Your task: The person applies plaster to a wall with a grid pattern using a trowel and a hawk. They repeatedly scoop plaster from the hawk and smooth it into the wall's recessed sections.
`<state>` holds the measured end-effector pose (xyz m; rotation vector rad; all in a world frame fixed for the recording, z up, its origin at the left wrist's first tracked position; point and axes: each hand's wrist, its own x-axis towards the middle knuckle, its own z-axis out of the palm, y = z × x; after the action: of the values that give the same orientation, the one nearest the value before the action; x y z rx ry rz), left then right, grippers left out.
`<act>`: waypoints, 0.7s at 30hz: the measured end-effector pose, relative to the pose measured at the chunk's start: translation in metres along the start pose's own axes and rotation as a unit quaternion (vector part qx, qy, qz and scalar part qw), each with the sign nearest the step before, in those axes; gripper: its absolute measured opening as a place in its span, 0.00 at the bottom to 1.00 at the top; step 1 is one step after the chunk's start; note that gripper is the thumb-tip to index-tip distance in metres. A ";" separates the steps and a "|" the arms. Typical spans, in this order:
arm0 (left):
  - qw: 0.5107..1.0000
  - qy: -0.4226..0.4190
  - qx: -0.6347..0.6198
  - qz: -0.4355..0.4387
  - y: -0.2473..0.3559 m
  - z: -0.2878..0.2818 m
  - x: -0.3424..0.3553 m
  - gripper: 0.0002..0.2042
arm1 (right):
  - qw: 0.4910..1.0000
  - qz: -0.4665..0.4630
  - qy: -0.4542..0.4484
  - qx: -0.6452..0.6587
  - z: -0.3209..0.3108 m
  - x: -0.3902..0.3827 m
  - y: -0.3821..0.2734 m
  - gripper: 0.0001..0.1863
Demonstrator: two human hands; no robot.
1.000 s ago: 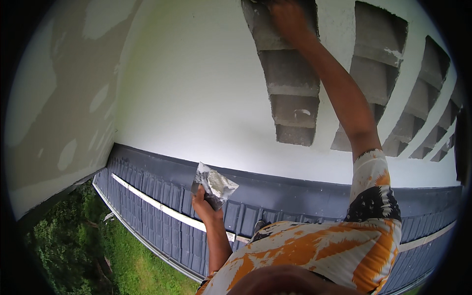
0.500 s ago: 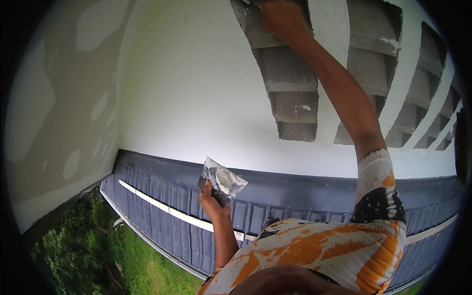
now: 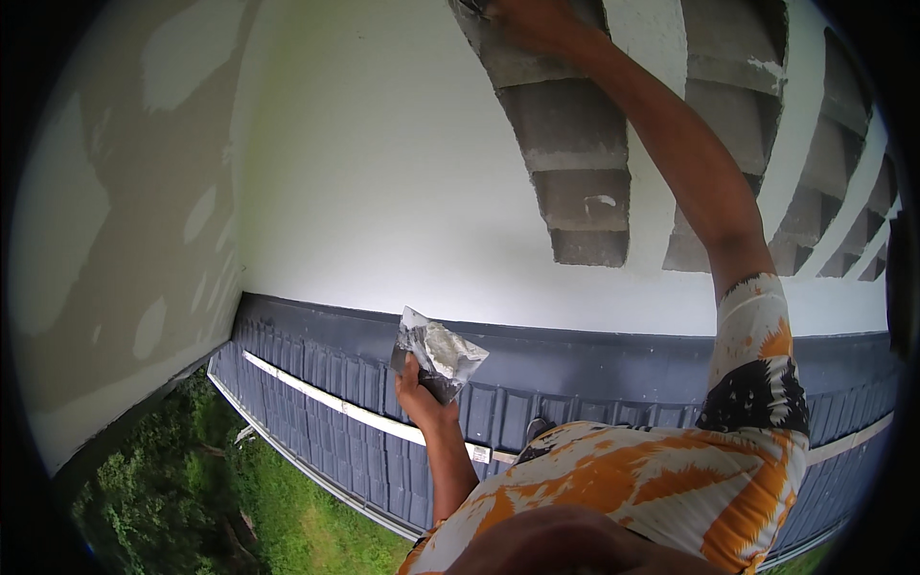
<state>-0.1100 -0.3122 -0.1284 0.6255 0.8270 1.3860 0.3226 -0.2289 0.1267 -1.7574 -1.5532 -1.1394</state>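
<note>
My left hand (image 3: pixel 420 398) is closed on the edge of a small square metal plate (image 3: pixel 442 387), held out in front of the white wall. A lump of pale grey-white filler paste (image 3: pixel 443 351) lies on it, and smears coat its surface. Far up at the top edge, my right hand (image 3: pixel 537 21) is closed against the upper part of a recessed column of grey blocks (image 3: pixel 565 125). Something dark and thin shows at its fingertips, partly cut off by the picture's edge, too little to name. Below it the blocks narrow downward, with a white dab on one.
More grey block columns (image 3: pixel 733 115) run along the white wall (image 3: pixel 383 192) to the right. A patchy beige wall (image 3: pixel 125 211) meets it at the left. Below are dark roof tiles (image 3: pixel 383 460) with a pale batten (image 3: pixel 335 402); past the roof edge, grass and shrubs lie lower down.
My right hand has shifted slightly left across the top of the grey block column. My left hand keeps the plate nearly still. The whole view has shifted a little.
</note>
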 end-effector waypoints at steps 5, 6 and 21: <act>0.999 -0.032 0.001 -0.004 0.004 0.003 -0.001 0.16 | 0.995 0.096 0.010 0.009 0.002 -0.010 -0.008 0.12; 1.000 -0.020 0.007 -0.004 0.006 0.004 -0.003 0.16 | 0.993 0.111 0.045 0.002 0.006 -0.012 -0.012 0.12; 1.000 0.009 0.002 0.010 0.011 0.000 -0.006 0.14 | 0.977 0.183 0.011 0.113 -0.018 -0.021 -0.028 0.18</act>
<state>-0.1164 -0.3169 -0.1189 0.6276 0.8401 1.4104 0.2913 -0.2491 0.1142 -1.7731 -1.2243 -0.7673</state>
